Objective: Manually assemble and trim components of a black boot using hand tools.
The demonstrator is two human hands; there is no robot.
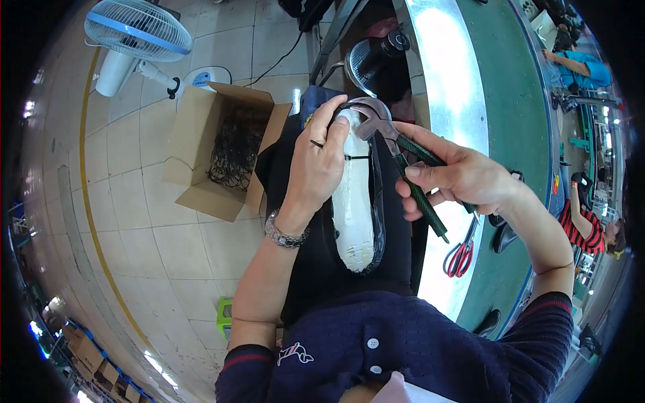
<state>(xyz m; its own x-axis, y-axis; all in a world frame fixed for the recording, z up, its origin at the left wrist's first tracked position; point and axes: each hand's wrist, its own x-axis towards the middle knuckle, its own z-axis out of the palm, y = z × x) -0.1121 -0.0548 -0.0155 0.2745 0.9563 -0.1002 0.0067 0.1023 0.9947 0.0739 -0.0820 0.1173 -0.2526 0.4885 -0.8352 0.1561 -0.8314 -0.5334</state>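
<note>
On my lap, sole up, lies a shoe upper on its last, the white bottom (353, 201) framed by a black edge. A thin black band crosses the white bottom near its far end. My left hand (317, 164) is closed around that far end, thumb resting on the white surface and fingers over the left side. In my right hand (470, 173) are lasting pincers (424, 201) with green handles, gripped with the handles apart. Their grey metal head reaches over the far end, close to my left fingertips. Whether the jaws bite the edge I cannot tell.
Red-handled scissors (459, 260) lie on the shiny metal bench edge (447, 74) at my right. Left of my legs stands an open cardboard box (186, 144) holding tangled black strips. Beyond it is a fan (138, 30). A green stool (225, 318) is near my left elbow.
</note>
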